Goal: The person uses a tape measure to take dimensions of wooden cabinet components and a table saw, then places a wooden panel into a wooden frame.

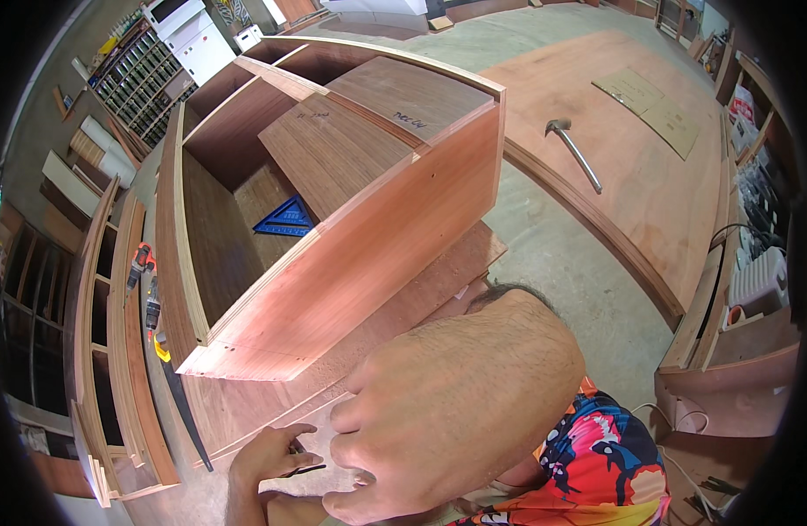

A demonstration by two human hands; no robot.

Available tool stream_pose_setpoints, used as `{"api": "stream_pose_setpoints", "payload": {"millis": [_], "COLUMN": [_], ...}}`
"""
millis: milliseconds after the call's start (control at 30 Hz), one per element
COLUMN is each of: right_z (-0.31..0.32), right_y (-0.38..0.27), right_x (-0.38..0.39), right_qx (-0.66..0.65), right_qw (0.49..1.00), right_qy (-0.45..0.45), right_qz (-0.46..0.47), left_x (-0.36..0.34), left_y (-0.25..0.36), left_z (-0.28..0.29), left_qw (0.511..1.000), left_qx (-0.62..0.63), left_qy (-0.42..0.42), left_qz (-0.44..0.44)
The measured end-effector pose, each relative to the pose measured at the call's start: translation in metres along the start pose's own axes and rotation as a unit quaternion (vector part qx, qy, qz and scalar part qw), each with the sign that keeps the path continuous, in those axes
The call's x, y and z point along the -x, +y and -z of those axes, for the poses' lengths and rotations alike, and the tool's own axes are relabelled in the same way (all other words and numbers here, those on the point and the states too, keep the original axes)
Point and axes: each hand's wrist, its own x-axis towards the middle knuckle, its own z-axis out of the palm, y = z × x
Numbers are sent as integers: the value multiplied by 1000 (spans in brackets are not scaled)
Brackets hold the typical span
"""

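A wooden cabinet carcass (386, 228) with several compartments fills the middle, its reddish plywood side toward me. Low at the centre left, my left hand (268, 456) has its fingers curled around a thin dark thing (305, 471), whose kind I cannot make out. My right hand (421, 412) looms large in front of it, back upward and fingers bent in. Whatever it may hold is hidden beneath. Both hands are below the carcass's near lower edge, apart from it. Inside the open compartment rests a blue triangular square (285, 217), beside loose brown panels (333, 145).
At the right, a claw hammer (574, 156) and a cardboard piece (649, 110) lie on a large plywood sheet (631, 228). Power drills (145, 272) and a yellow-handled handsaw (186, 408) lie to the left, beside a long wooden frame (123, 351). Shelving (763, 333) lines the right.
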Motion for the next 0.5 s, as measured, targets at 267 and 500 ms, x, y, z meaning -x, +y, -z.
{"api": "stream_pose_setpoints", "payload": {"millis": [267,500], "right_z": [-2,-21], "right_y": [-15,-8], "right_x": [-7,-5], "right_qx": [145,234], "right_qw": [987,966], "right_qy": [-43,-65], "right_qz": [-55,-84], "left_x": [1,-1], "left_y": [1,-1], "left_z": [3,-1], "left_qw": [1000,1000], "left_qx": [-1,1], "left_qy": [-2,-5], "left_qz": [2,5]}}
